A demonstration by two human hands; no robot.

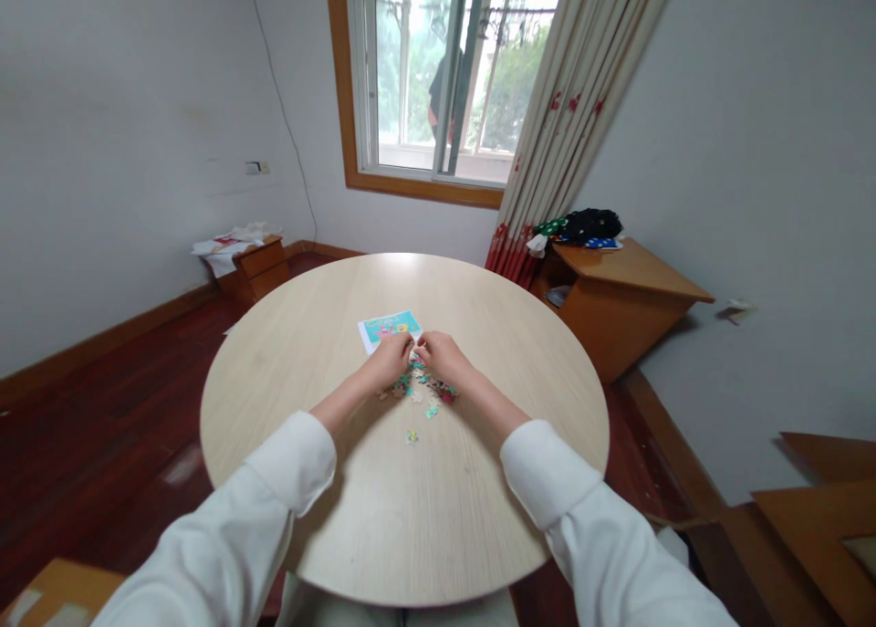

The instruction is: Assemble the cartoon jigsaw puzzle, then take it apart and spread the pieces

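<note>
Both hands meet over the middle of a round light-wood table. My left hand and my right hand have their fingers curled and pinched together, fingertips almost touching, on small jigsaw pieces that are too small to name exactly. Several loose colourful puzzle pieces lie scattered under and just behind the hands, with one stray piece nearer to me. A turquoise picture card lies flat just beyond the fingertips.
A wooden cabinet with dark clothes on top stands to the right by a curtain. A low wooden box with papers sits at the left wall. A window lies straight ahead. Boards lean at lower right.
</note>
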